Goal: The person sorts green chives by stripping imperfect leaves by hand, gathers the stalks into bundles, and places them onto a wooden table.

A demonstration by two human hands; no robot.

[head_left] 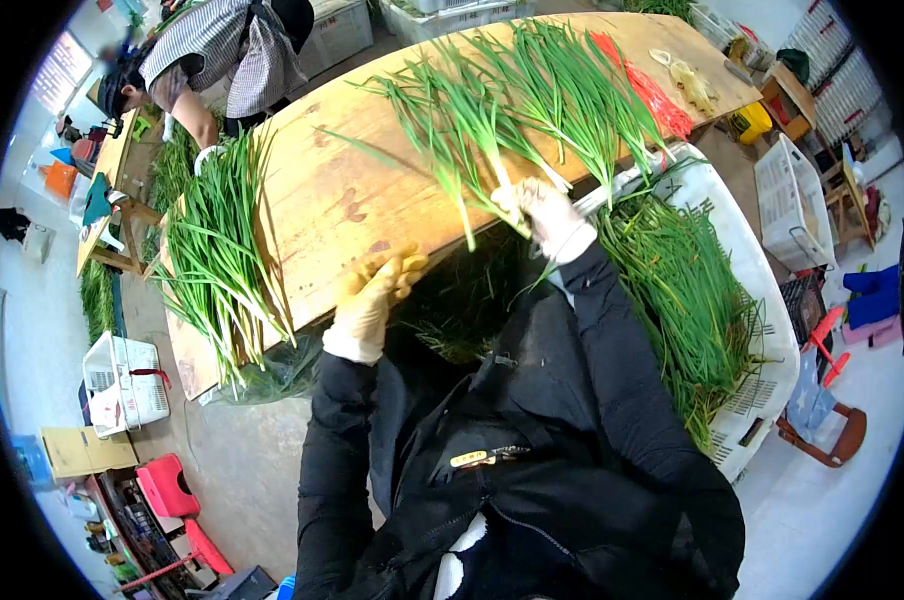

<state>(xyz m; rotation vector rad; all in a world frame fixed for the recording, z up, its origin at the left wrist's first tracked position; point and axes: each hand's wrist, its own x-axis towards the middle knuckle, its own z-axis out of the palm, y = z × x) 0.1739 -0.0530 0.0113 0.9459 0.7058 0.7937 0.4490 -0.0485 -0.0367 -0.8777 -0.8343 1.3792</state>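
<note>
My right hand (547,212), in a pale glove, is closed around the white stem ends of a few garlic chives (490,150) at the near edge of the wooden table (327,200). Their green leaves stretch away over the tabletop. My left hand (377,290), in a yellowed glove, hovers by the table edge with loosely bent fingers and nothing visible in it. Beyond my right hand lies a spread pile of garlic chives (582,95). A thicker heap of garlic chives (222,240) rests at the table's left end, stems toward me.
On my right, a white plastic crate (772,380) holds many loose green leaves (677,300). Red plastic (647,90) lies on the table's far right. At the upper left, a person (212,60) bends over greens. Dark space with leaf scraps lies below the table edge.
</note>
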